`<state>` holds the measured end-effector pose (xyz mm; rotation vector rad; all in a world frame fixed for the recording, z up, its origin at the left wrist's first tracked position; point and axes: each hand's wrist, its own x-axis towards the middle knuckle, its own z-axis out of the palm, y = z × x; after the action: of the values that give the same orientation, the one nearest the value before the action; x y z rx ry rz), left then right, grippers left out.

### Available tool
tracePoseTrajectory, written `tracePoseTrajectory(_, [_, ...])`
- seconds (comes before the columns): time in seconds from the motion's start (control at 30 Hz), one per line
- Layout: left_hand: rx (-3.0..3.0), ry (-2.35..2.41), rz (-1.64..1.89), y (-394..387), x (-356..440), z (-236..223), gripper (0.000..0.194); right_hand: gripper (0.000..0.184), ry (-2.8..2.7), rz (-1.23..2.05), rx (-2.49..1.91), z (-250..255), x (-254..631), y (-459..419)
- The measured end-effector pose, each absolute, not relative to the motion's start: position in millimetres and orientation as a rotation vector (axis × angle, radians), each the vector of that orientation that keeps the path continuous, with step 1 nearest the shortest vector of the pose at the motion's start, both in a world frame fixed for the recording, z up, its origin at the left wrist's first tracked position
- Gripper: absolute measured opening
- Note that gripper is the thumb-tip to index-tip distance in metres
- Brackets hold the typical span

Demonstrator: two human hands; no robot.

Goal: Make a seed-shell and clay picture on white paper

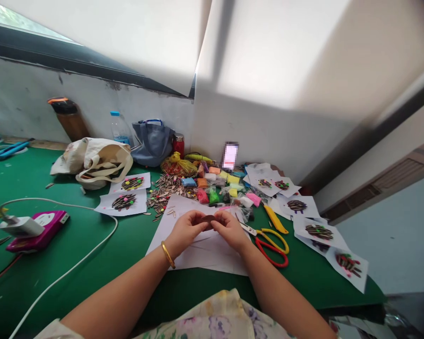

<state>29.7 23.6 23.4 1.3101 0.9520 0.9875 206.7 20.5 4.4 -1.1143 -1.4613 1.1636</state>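
Note:
Between the fingertips of my left hand (188, 229) and my right hand (231, 229) is a flat brown piece of modelling clay (208, 219). Both hands are closed on its edges, thumbs toward me, and part of it is hidden by the fingers. They are held over a white sheet of paper (166, 235) on the green table. A few sunflower seeds (171, 212) lie on the sheet's far left corner. Just right of my right hand are scissors (272, 242) with one red and one yellow handle, and beyond them a yellow utility knife (275, 219).
Behind the sheet are a seed pile (169, 186) and bagged coloured clay (214, 195). Seed-covered paper pictures (320, 231) line the right edge; others (125, 201) lie left. A white cable (81, 263) runs from a magenta power strip (53, 226). Bags (151, 143) and a phone (230, 156) stand at the wall.

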Motion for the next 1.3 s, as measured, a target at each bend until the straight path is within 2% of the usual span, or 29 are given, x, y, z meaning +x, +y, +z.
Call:
tracePoseTrajectory(0.13, [1.349, 0.958, 0.951, 24.1, 30.8, 20.8, 0.028, 0.020, -1.490, 1.174, -1.084, 0.1, 204.8, 17.4])
tracePoseTrajectory(0.3, [1.380, 0.988, 1.011, 28.1, 30.0, 16.1, 0.048, 0.024, -1.382, 1.201, -1.076, 0.0, 205.4, 21.5])
tracePoseTrajectory(0.43, [1.361, 1.052, 1.043, 28.2, 28.9, 18.7, 0.046, 0.028, -1.229, 1.197, -1.047, 0.4, 206.8, 24.9])
tracePoseTrajectory(0.63, [1.414, 0.805, 1.026, 25.9, 29.7, 18.4, 0.051, 0.029, -1.113, 1.227, -1.043, -4.3, 203.9, 23.4])
tracePoseTrajectory(0.97, [1.905, 0.946, 1.119, 22.3, 26.3, 21.6, 0.019, 0.029, -1.001, 1.407, -0.997, -1.9, 203.2, 19.6])
tracePoseTrajectory(1.13, [1.910, 1.006, 1.141, 23.0, 25.9, 20.6, 0.014, 0.029, -1.032, 1.405, -0.991, -0.8, 200.9, 18.4])
tracePoseTrajectory(1.2, [1.844, 0.985, 1.140, 22.9, 26.3, 18.9, 0.017, 0.029, -1.047, 1.381, -0.987, -1.8, 201.2, 19.0])
tracePoseTrajectory(1.3, [1.684, 0.915, 1.113, 22.6, 26.9, 17.5, 0.041, 0.029, -1.061, 1.330, -0.993, -2.7, 202.6, 20.3])
